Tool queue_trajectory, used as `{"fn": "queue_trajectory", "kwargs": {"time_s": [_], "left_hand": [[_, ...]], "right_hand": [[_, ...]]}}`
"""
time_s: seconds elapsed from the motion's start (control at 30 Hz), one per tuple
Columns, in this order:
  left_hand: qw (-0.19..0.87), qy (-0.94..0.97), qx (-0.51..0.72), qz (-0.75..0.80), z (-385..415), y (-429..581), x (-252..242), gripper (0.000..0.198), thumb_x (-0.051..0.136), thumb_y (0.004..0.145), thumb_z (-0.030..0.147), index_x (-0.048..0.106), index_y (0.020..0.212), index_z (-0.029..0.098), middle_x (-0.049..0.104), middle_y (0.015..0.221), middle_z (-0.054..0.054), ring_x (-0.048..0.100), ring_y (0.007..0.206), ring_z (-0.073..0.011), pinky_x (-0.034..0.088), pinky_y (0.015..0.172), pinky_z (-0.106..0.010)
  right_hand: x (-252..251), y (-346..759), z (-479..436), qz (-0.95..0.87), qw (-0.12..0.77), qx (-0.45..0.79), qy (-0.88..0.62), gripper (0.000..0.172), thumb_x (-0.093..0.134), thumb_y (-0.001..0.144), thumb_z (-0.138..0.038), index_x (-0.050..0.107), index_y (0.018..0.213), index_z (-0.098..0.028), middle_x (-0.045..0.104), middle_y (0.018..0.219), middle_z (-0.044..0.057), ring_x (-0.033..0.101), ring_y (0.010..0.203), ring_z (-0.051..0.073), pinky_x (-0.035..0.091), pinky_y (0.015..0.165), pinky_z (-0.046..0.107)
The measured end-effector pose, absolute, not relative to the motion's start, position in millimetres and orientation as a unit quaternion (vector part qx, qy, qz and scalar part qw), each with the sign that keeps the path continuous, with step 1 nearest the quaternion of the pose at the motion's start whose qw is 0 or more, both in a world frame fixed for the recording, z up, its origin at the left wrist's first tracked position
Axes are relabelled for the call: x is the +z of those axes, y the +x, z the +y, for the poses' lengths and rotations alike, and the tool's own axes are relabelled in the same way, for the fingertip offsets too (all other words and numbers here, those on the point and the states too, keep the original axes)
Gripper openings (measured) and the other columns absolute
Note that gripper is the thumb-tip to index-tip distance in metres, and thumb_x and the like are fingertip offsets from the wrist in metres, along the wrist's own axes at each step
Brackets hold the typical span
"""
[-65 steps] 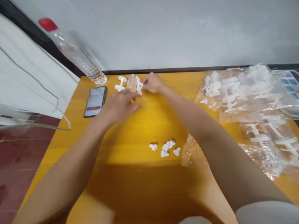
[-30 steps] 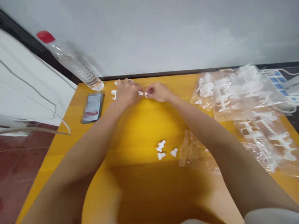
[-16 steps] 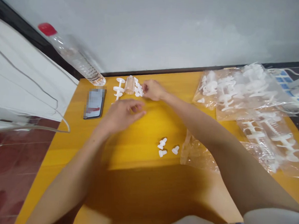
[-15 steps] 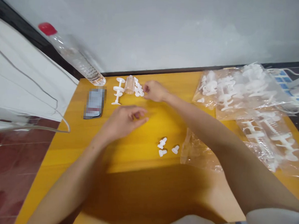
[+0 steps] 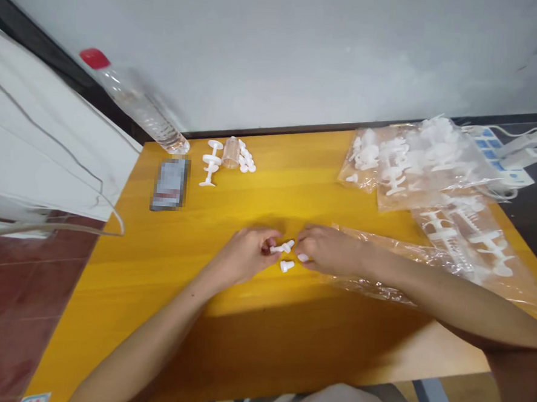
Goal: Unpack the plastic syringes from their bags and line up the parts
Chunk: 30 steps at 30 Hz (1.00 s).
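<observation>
Near the middle of the table, my left hand [image 5: 249, 254] has its thumb and fingers closed on the end of a small white plastic plug [image 5: 286, 246]. Just across from it, my right hand [image 5: 327, 249] is curled over another white plug [image 5: 302, 258], which shows partly beneath the fingertips. Between the hands and a little nearer to me lies a third white plug [image 5: 287, 266], touched by neither. The fingers hide parts of the plugs, so their exact contact is hard to make out.
At the back left stand white plunger-like parts [image 5: 211, 163], a clear cylinder [image 5: 231, 152] and several small white pieces [image 5: 247, 158]. A phone [image 5: 170, 184] and red-capped bottle [image 5: 142, 105] are farther left. Clear bags of white parts [image 5: 417, 152] cover the right side; an open bag [image 5: 367, 286] lies under my right forearm.
My right hand has come back from the small white pieces at the rear to the plugs. My left hand has moved right and nearer, closing on a plug.
</observation>
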<state>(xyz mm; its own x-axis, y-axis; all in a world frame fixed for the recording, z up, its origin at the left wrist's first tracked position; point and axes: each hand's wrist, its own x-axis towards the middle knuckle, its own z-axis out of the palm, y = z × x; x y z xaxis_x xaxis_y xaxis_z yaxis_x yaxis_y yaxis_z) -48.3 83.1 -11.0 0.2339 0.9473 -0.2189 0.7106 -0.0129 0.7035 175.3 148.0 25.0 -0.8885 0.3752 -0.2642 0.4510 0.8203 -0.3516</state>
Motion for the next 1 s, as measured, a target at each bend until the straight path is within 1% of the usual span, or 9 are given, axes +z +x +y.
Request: {"fn": "queue_trajectory", "kwargs": {"time_s": [0.1,0.2,0.3,0.4,0.57,0.7,0.87,0.9,1.0], "left_hand": [[0.406,0.672,0.157,0.600,88,-74,-6,0.023,0.067,0.087,0.040,0.078,0.096,0.023,0.074,0.078,0.001,0.065,0.068,-0.0159,0.048,0.063,-0.025],[0.417,0.619,0.209,0.632,112,-102,-9,0.031,0.071,0.084,0.049,0.078,0.095,0.021,0.078,0.088,-0.002,0.071,0.079,-0.0190,0.053,0.073,-0.028],[0.297,0.571,0.313,0.698,152,-119,-23,0.033,0.076,0.079,0.049,0.076,0.094,0.019,0.079,0.093,-0.005,0.073,0.086,-0.0218,0.056,0.081,-0.031],[0.179,0.547,0.350,0.739,191,-125,-41,0.026,0.075,0.080,0.041,0.077,0.094,0.019,0.079,0.092,-0.006,0.073,0.085,-0.0219,0.057,0.086,-0.034],[0.145,0.529,0.382,0.743,217,-131,-52,0.025,0.074,0.082,0.030,0.076,0.104,0.019,0.078,0.092,-0.005,0.074,0.084,-0.0192,0.058,0.088,-0.032],[0.141,0.544,0.382,0.734,188,-129,-40,0.018,0.074,0.083,0.029,0.073,0.098,0.019,0.078,0.089,-0.003,0.073,0.079,-0.0180,0.058,0.083,-0.031],[0.269,0.625,0.332,0.654,98,-83,-21,0.030,0.075,0.088,0.051,0.072,0.087,0.021,0.075,0.076,-0.001,0.067,0.065,-0.0158,0.054,0.063,-0.027],[0.282,0.658,0.311,0.625,81,-70,-19,0.031,0.077,0.087,0.052,0.074,0.091,0.022,0.075,0.079,-0.001,0.067,0.066,-0.0159,0.055,0.063,-0.028],[0.259,0.751,0.267,0.546,44,-35,-23,0.027,0.076,0.091,0.043,0.075,0.110,0.023,0.078,0.110,-0.006,0.074,0.088,-0.0202,0.060,0.080,-0.033]], "right_hand": [[38,163,171,0.939,0.074,-0.244,0.233,0.014,0.064,0.096,-0.017,0.078,0.097,-0.015,0.078,0.095,0.007,0.070,0.088,0.019,0.047,0.078,0.028],[43,136,210,0.929,0.013,-0.230,0.290,0.015,0.065,0.093,-0.019,0.079,0.096,-0.015,0.079,0.093,0.008,0.071,0.087,0.020,0.046,0.076,0.029],[27,95,253,0.909,-0.034,-0.211,0.359,0.019,0.068,0.091,-0.022,0.081,0.103,-0.014,0.080,0.104,0.011,0.072,0.097,0.023,0.048,0.082,0.029],[5,55,285,0.889,-0.034,-0.213,0.405,0.029,0.073,0.087,-0.021,0.078,0.115,-0.015,0.078,0.116,0.011,0.072,0.108,0.024,0.050,0.088,0.028],[-15,21,297,0.883,-0.065,-0.226,0.407,0.039,0.080,0.082,-0.028,0.072,0.117,-0.014,0.077,0.114,0.012,0.071,0.105,0.025,0.051,0.084,0.029],[-20,18,295,0.874,-0.105,-0.244,0.407,0.027,0.074,0.084,-0.023,0.068,0.110,-0.015,0.077,0.104,0.009,0.069,0.092,0.020,0.047,0.077,0.027],[-5,46,280,0.883,-0.122,-0.261,0.370,0.013,0.070,0.084,-0.016,0.069,0.097,-0.014,0.075,0.096,0.005,0.064,0.084,0.016,0.043,0.074,0.025],[2,58,273,0.892,-0.102,-0.281,0.340,0.013,0.072,0.083,-0.018,0.071,0.095,-0.014,0.074,0.094,0.004,0.064,0.082,0.015,0.042,0.074,0.025],[21,102,241,0.917,0.019,-0.342,0.206,0.014,0.078,0.080,-0.023,0.075,0.090,-0.014,0.074,0.089,0.002,0.063,0.078,0.015,0.042,0.072,0.025]]}}
